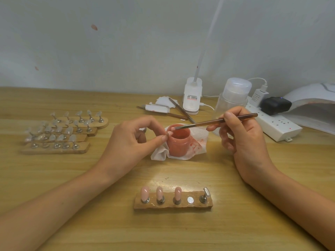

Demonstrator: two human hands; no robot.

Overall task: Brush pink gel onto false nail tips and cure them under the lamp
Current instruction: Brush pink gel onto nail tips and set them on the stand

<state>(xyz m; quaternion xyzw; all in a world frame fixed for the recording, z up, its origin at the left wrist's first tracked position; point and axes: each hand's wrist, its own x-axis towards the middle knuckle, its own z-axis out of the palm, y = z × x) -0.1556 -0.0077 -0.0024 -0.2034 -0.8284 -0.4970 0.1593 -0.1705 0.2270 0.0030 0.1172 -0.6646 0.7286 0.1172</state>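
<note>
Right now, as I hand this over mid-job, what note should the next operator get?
Left hand pinches a small nail tip beside the pink gel jar rim.
Right hand grips the brush, bristles at that tip over the jar.
The jar stands on a stained tissue.
Done: three pink tips on the near wooden stand; one spot is bare, the last peg's tip looks uncoated.
Left: coat the held tip, that last one, the clear tips on the stands at left; cure under the lamp, far right.

Pale wall (126, 42) behind wooden table (72, 196)
</note>
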